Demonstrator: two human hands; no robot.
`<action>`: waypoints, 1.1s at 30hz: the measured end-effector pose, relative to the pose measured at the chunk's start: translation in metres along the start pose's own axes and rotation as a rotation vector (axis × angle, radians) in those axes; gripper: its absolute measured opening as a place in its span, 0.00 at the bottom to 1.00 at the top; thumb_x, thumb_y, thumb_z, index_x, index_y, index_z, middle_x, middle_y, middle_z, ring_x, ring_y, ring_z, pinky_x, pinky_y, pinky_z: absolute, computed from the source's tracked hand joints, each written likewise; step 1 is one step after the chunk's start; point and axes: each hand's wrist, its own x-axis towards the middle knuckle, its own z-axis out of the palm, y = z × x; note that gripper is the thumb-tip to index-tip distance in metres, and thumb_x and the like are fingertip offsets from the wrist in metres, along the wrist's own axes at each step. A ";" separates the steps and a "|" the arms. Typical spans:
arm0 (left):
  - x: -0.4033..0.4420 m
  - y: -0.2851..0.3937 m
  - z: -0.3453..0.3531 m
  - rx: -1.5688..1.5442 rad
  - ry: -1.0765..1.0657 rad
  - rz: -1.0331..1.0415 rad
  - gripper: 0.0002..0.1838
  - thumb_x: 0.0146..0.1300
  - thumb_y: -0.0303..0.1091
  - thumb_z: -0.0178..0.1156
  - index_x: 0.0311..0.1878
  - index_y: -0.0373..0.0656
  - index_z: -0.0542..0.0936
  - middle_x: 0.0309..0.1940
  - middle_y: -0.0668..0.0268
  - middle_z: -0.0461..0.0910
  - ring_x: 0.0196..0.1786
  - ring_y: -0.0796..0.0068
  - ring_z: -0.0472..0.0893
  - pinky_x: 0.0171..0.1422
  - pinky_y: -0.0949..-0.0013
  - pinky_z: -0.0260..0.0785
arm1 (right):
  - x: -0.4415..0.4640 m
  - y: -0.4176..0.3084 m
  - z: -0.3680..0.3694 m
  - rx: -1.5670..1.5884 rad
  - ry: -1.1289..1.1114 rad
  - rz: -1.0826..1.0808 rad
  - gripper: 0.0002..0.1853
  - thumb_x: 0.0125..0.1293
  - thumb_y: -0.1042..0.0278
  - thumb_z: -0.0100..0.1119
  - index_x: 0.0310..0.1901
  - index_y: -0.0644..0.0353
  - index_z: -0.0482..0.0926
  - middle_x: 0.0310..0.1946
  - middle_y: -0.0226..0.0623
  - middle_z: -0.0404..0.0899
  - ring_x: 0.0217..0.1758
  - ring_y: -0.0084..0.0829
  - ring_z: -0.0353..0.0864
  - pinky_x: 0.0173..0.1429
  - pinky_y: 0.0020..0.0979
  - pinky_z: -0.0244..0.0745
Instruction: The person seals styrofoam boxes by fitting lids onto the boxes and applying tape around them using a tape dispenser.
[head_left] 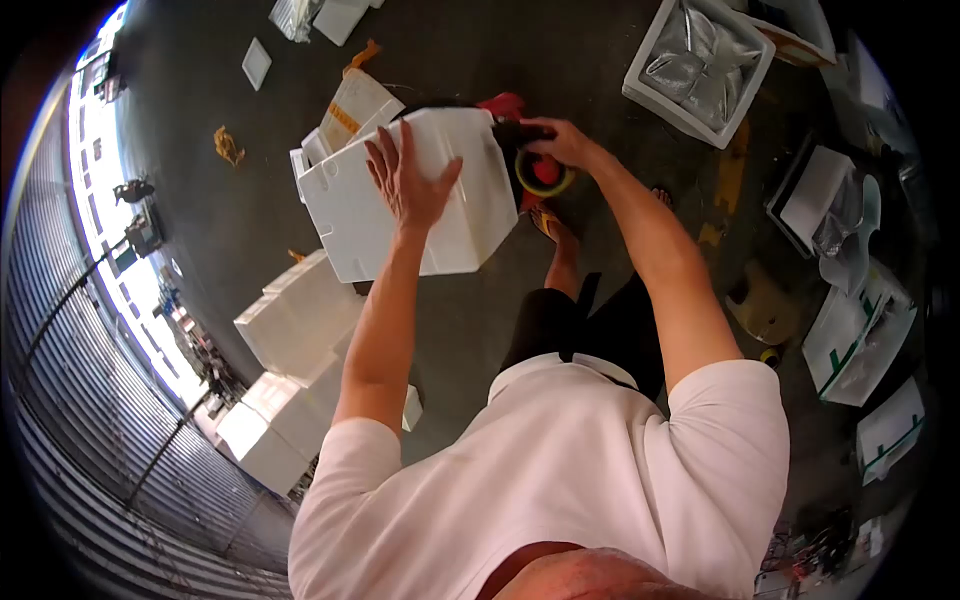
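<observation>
A white foam box [470, 210] stands in front of me. My left hand [405, 185] lies on top of it with the fingers spread and the thumb apart. At the box's right edge, my right hand [562, 142] is closed around the dark handle of a tape dispenser [543, 178], which carries a yellowish roll with a red hub. Part of the dispenser's handle is hidden under my fingers. Something red shows just behind it, at the far right corner of the box.
More white foam boxes [290, 320] are stacked to my left. An open foam box with a silvery liner [700, 60] sits at the far right. Behind my box lies a taped foam piece [355, 105]. Crumpled tape [228, 146] is on the floor, and foam boxes with green tape [850, 340] stand at right.
</observation>
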 end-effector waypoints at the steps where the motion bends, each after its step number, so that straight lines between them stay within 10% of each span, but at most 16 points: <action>1: 0.004 -0.004 0.005 0.000 0.002 -0.017 0.55 0.51 0.63 0.67 0.77 0.50 0.54 0.77 0.47 0.47 0.79 0.41 0.42 0.80 0.44 0.34 | -0.024 0.016 0.010 0.085 -0.041 0.000 0.29 0.61 0.70 0.68 0.65 0.55 0.73 0.51 0.36 0.80 0.50 0.24 0.78 0.55 0.28 0.75; 11: 0.051 -0.016 0.015 -0.091 0.114 -0.516 0.56 0.51 0.72 0.60 0.78 0.52 0.53 0.78 0.48 0.46 0.79 0.42 0.39 0.80 0.45 0.30 | -0.106 0.023 0.029 0.123 -0.144 0.030 0.31 0.57 0.68 0.70 0.64 0.58 0.74 0.58 0.39 0.79 0.62 0.32 0.75 0.67 0.33 0.68; 15: 0.073 -0.028 0.024 -0.133 0.177 -0.629 0.58 0.51 0.76 0.58 0.78 0.53 0.51 0.78 0.48 0.44 0.80 0.43 0.37 0.80 0.45 0.28 | -0.113 0.004 0.096 -0.673 -0.256 -0.180 0.30 0.60 0.64 0.67 0.64 0.58 0.73 0.63 0.45 0.73 0.65 0.39 0.73 0.69 0.39 0.67; 18: 0.084 -0.032 0.008 -0.093 0.100 -0.919 0.57 0.53 0.77 0.54 0.78 0.52 0.50 0.78 0.47 0.43 0.80 0.42 0.36 0.80 0.45 0.27 | -0.111 0.033 0.116 -0.884 0.142 -0.240 0.29 0.64 0.59 0.63 0.66 0.58 0.71 0.63 0.50 0.71 0.66 0.44 0.70 0.70 0.43 0.66; 20: 0.088 -0.033 0.011 -0.094 0.119 -0.933 0.57 0.53 0.77 0.53 0.78 0.52 0.51 0.78 0.46 0.43 0.80 0.42 0.36 0.80 0.45 0.27 | -0.096 0.011 0.097 0.591 0.561 0.072 0.33 0.67 0.53 0.59 0.70 0.59 0.63 0.64 0.56 0.68 0.68 0.48 0.68 0.69 0.44 0.65; 23: 0.086 -0.035 0.012 -0.106 0.161 -0.949 0.56 0.53 0.77 0.53 0.78 0.52 0.51 0.77 0.44 0.45 0.79 0.41 0.37 0.80 0.46 0.27 | -0.012 0.028 0.072 0.657 1.046 0.052 0.36 0.70 0.51 0.55 0.72 0.62 0.55 0.66 0.59 0.65 0.68 0.52 0.68 0.68 0.43 0.65; 25: 0.086 -0.039 0.010 -0.103 0.175 -0.968 0.55 0.54 0.76 0.53 0.78 0.51 0.53 0.77 0.44 0.45 0.79 0.40 0.37 0.81 0.46 0.27 | 0.021 -0.013 0.101 0.117 1.244 0.035 0.39 0.71 0.51 0.55 0.71 0.72 0.53 0.69 0.61 0.60 0.70 0.54 0.65 0.70 0.40 0.61; 30: 0.087 -0.053 0.002 -0.286 0.245 -1.084 0.50 0.59 0.69 0.54 0.77 0.49 0.54 0.77 0.47 0.47 0.80 0.47 0.38 0.81 0.50 0.24 | -0.040 -0.012 0.141 0.119 0.822 -0.079 0.36 0.71 0.54 0.54 0.72 0.68 0.55 0.68 0.54 0.64 0.72 0.47 0.63 0.70 0.36 0.61; 33: 0.083 -0.083 -0.027 -0.579 0.193 -1.043 0.49 0.60 0.67 0.54 0.76 0.43 0.56 0.77 0.48 0.47 0.80 0.50 0.41 0.82 0.55 0.32 | -0.066 -0.065 0.126 0.623 0.669 0.272 0.31 0.70 0.52 0.55 0.69 0.61 0.65 0.67 0.43 0.68 0.71 0.46 0.65 0.71 0.38 0.61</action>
